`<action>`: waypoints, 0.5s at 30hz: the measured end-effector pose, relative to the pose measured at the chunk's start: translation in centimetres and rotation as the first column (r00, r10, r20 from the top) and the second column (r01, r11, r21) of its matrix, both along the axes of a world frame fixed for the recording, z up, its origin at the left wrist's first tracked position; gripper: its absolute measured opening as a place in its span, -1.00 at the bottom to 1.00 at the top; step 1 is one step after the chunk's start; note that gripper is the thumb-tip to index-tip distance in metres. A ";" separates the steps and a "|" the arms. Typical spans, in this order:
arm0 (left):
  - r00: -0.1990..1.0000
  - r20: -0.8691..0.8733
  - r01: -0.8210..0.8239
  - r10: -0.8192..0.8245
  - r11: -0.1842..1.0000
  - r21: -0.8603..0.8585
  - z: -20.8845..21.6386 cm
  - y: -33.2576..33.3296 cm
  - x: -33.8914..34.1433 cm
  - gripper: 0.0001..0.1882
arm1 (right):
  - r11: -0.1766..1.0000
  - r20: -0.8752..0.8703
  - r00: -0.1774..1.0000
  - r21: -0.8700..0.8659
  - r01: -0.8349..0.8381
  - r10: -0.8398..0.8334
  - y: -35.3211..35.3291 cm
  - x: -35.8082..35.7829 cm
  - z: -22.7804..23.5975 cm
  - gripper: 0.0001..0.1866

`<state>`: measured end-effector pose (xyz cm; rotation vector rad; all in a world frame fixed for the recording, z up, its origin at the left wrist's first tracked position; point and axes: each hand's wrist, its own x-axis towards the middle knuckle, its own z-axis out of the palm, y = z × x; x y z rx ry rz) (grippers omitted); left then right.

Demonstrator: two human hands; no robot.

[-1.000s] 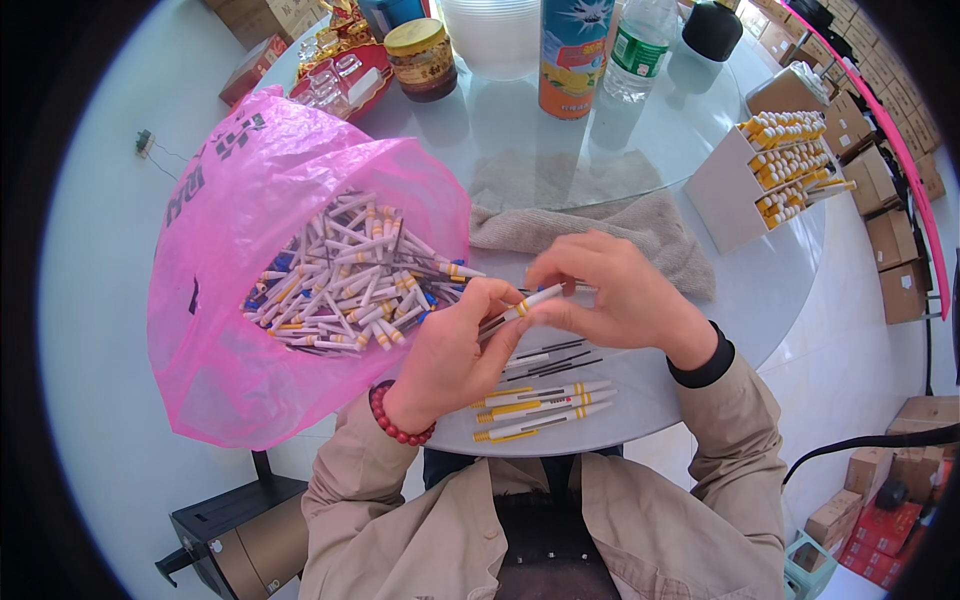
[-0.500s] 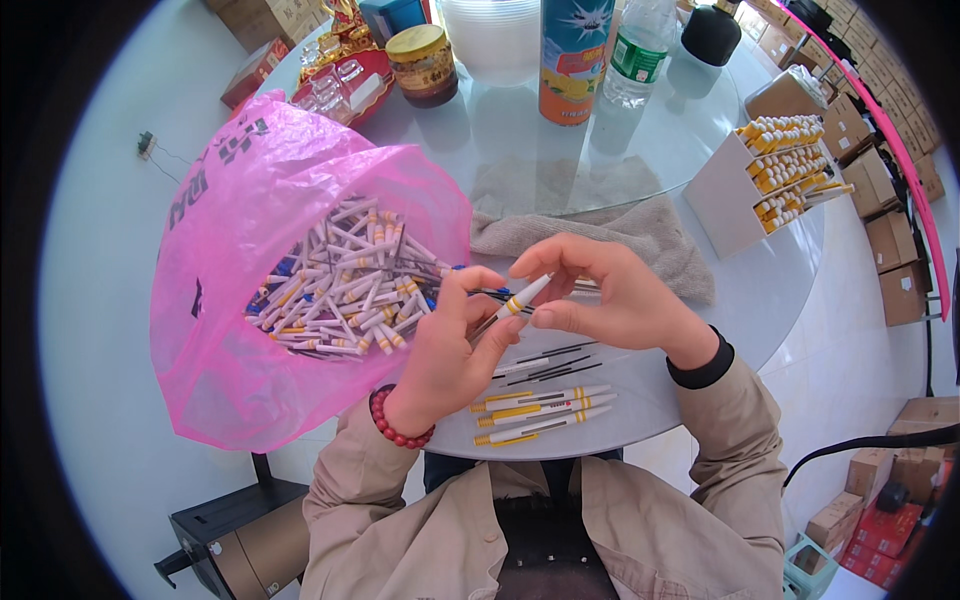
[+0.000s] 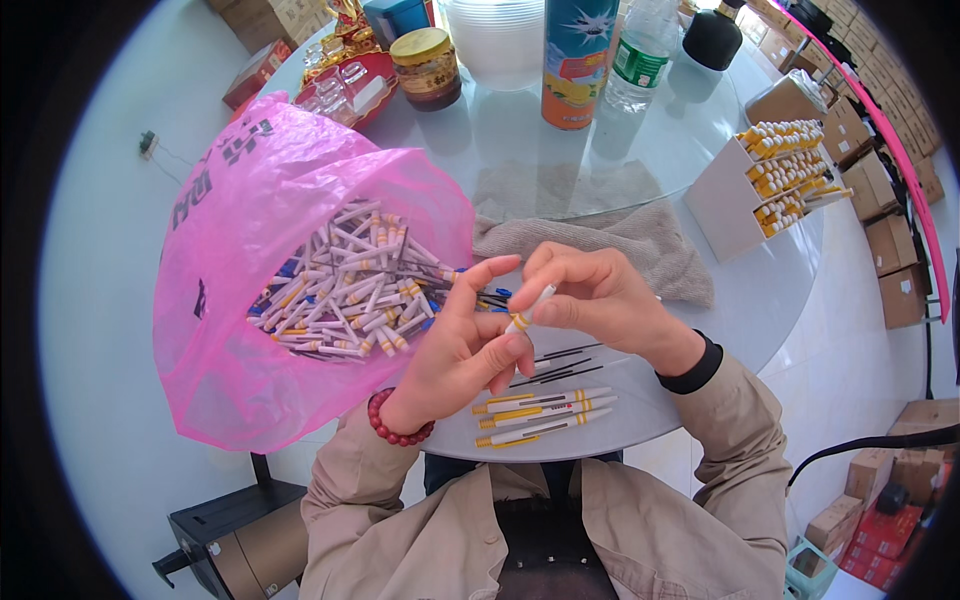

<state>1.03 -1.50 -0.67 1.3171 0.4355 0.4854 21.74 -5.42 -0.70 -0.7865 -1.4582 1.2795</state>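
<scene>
Pale tabletop (image 3: 760,285); pink bag (image 3: 290,170) w/ pen parts (image 3: 350,280) frame L; ctr, L hand (image 3: 455,355) & R hand (image 3: 605,300) both pinching white-yellow barrel (image 3: 519,322).

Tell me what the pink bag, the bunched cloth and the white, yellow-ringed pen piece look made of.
Pink bag: thin, glossy plastic film; it is translucent and wrinkled. Bunched cloth: matte textile, woven or knitted, judging by its coarse texture and soft folds; fibre unclear. Pen piece: smooth, probably rigid plastic, judging by its opaque white and straight sides.

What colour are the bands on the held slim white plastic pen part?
Yellow bands; the head view shows them best.
</scene>
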 end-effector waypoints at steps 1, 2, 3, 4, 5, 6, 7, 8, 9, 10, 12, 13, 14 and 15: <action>1.000 0.003 0.008 -0.008 1.000 0.001 0.0 0.0 0.0 -0.36 | 1.000 -0.046 0.999 -0.006 -0.024 0.024 0.2 -0.2 -0.1 -0.84; 1.000 0.007 0.018 -0.018 1.000 0.002 0.0 -0.1 0.1 -0.36 | 0.999 -0.088 0.995 -0.003 -0.043 0.043 0.4 -0.3 -0.2 -0.84; 0.999 0.012 0.030 -0.030 1.000 0.000 0.0 -0.1 0.2 -0.35 | 0.998 -0.142 0.988 0.035 -0.061 0.065 0.5 -0.4 -0.2 -0.84; 1.000 0.008 0.030 -0.029 0.999 -0.021 0.0 -0.1 0.2 -0.36 | 0.996 -0.161 0.985 -0.056 -0.063 0.053 0.4 -0.5 -0.2 -0.85; 1.000 0.004 0.031 -0.031 0.999 -0.045 0.1 0.0 0.2 -0.36 | 0.992 -0.193 0.980 -0.112 -0.066 0.043 0.2 -0.7 -0.1 -0.86; 0.999 0.004 0.033 -0.033 0.997 -0.073 0.1 0.0 0.1 -0.36 | 0.985 -0.213 0.977 -0.158 -0.064 0.029 0.0 -0.8 0.0 -0.86; 0.999 0.020 0.030 -0.028 0.993 -0.112 0.2 0.0 0.1 -0.36 | 0.986 -0.191 0.982 -0.162 -0.028 -0.004 -0.2 -0.8 0.2 -0.89; 0.999 0.039 0.029 -0.023 0.987 -0.156 0.3 0.1 0.0 -0.36 | 0.988 -0.156 0.987 -0.155 0.016 -0.040 -0.4 -0.8 0.3 -0.91; 0.998 0.059 0.029 -0.017 0.979 -0.200 0.4 0.1 0.0 -0.36 | 0.988 -0.116 0.991 -0.143 0.050 -0.067 -0.4 -0.8 0.3 -0.93; 0.996 0.073 0.060 -0.046 0.977 -0.205 0.4 0.1 0.0 -0.37 | 0.990 -0.145 0.988 -0.137 0.030 -0.050 -0.4 -0.8 0.3 -0.93; 0.990 0.098 0.121 -0.102 0.970 -0.212 0.5 0.3 0.0 -0.38 | 0.994 -0.191 0.982 -0.102 -0.024 0.004 -0.1 -0.7 0.0 -0.91; 0.993 0.066 0.104 -0.094 0.980 -0.169 0.4 0.2 0.0 -0.38 | 0.993 -0.199 0.980 -0.115 -0.036 0.013 0.1 -0.8 -0.2 -0.90; 0.996 0.033 0.086 -0.083 0.989 -0.124 0.4 0.1 0.1 -0.38 | 0.992 -0.206 0.978 -0.117 -0.048 0.023 0.2 -0.8 -0.3 -0.88; 0.998 -0.001 0.069 -0.069 0.995 -0.078 0.3 0.1 0.1 -0.38 | 0.994 -0.211 0.977 -0.098 -0.057 0.035 0.3 -0.8 -0.4 -0.86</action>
